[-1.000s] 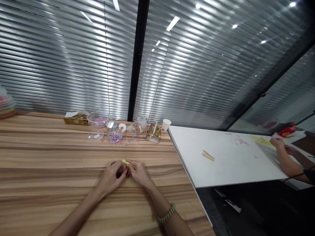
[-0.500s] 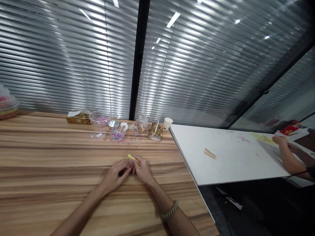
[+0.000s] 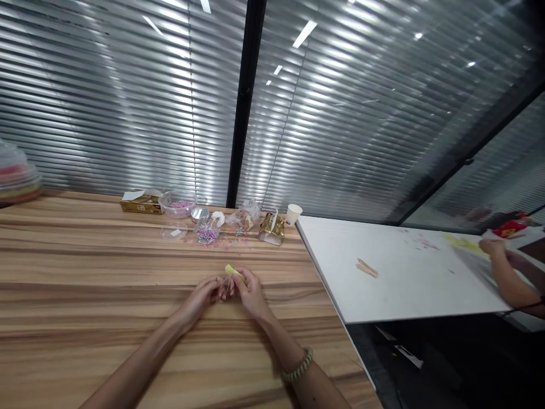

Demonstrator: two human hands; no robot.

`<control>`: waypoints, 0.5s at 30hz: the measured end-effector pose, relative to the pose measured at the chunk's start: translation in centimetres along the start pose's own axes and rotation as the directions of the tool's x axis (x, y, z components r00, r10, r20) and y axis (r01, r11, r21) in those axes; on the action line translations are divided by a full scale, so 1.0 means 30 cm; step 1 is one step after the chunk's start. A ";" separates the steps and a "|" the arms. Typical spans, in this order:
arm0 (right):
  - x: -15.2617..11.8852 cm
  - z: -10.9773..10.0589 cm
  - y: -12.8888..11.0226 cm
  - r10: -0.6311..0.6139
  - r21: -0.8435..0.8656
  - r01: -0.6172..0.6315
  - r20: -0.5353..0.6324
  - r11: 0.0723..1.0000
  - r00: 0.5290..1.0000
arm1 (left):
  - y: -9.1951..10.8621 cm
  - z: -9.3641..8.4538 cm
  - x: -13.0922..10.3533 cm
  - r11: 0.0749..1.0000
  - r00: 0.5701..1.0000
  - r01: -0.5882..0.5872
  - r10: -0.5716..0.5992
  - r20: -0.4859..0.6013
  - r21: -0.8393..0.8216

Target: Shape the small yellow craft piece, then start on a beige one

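Observation:
My right hand (image 3: 251, 292) is closed around a thin yellow stick-like piece (image 3: 230, 269) with a wider, tuft-like end that points up and to the left. Close beside it, my left hand (image 3: 205, 295) pinches a thin pale strand (image 3: 227, 282), which runs across to the right fingers. What the strand is made of is too small to tell. Both hands are just above the wooden table (image 3: 128, 318), near its middle. Beyond them, a clear cup (image 3: 207, 233) lies with small pink, purple and blue pieces in it, and similar loose pieces (image 3: 234, 243) are scattered alongside.
Along the back stand a gold box (image 3: 142, 205), a clear bowl (image 3: 177, 207), crumpled plastic (image 3: 247, 213), a gold packet (image 3: 272, 230) and a paper cup (image 3: 293, 214). Wooden sticks (image 3: 367, 268) lie on the white table (image 3: 332, 255). At far right, another person's arm (image 3: 511, 278) reaches in.
My left fingers have drawn slightly back from the yellow piece, and the thin strand between the hands shows more. My right hand keeps its hold. The whole view has shifted a little.

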State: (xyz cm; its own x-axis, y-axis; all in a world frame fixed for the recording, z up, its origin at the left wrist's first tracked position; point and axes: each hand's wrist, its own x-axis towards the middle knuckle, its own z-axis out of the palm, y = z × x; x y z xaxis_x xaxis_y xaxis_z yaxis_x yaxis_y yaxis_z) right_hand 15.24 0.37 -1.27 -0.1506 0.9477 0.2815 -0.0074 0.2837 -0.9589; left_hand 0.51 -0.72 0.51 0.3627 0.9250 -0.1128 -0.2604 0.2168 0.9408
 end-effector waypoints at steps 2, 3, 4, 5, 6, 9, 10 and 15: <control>-0.005 -0.002 -0.002 -0.048 -0.066 0.051 0.051 0.997 0.998 | 0.002 -0.017 0.006 0.986 0.995 0.095 -0.096 0.000 -0.138; -0.008 -0.004 -0.001 -0.074 -0.119 0.085 0.093 0.989 0.993 | 0.006 -0.025 0.008 0.970 0.990 0.138 -0.143 -0.012 -0.199; -0.010 -0.008 0.002 -0.098 -0.182 0.123 0.140 0.976 0.985 | 0.010 -0.032 0.009 0.951 0.982 0.172 -0.186 -0.033 -0.256; -0.011 -0.012 0.008 -0.118 -0.250 0.164 0.187 0.954 0.975 | 0.014 -0.037 0.010 0.933 0.974 0.193 -0.220 -0.060 -0.304; -0.012 -0.018 0.015 -0.135 -0.320 0.204 0.226 0.925 0.965 | 0.018 -0.041 0.011 0.919 0.966 0.197 -0.241 -0.092 -0.340; -0.008 -0.040 0.040 -0.172 -0.522 0.296 0.273 0.800 0.946 | 0.027 -0.040 0.013 0.919 0.951 0.178 -0.252 -0.177 -0.351; -0.005 -0.048 0.046 -0.182 -0.583 0.317 0.280 0.748 0.943 | 0.028 -0.038 0.013 0.928 0.949 0.173 -0.247 -0.198 -0.328; 0.005 -0.063 0.042 -0.209 -0.755 0.412 0.356 0.510 0.911 | 0.021 -0.024 0.008 0.971 0.967 0.111 -0.154 -0.201 -0.211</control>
State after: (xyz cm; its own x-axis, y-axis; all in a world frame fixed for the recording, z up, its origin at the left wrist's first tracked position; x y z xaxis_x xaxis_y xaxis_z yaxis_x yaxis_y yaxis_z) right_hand 17.07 1.15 -2.37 -0.4871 0.7518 0.4444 0.6807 0.6456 -0.3461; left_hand -0.21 -0.14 0.85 0.2107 0.9243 -0.3182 -0.4013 0.3786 0.8341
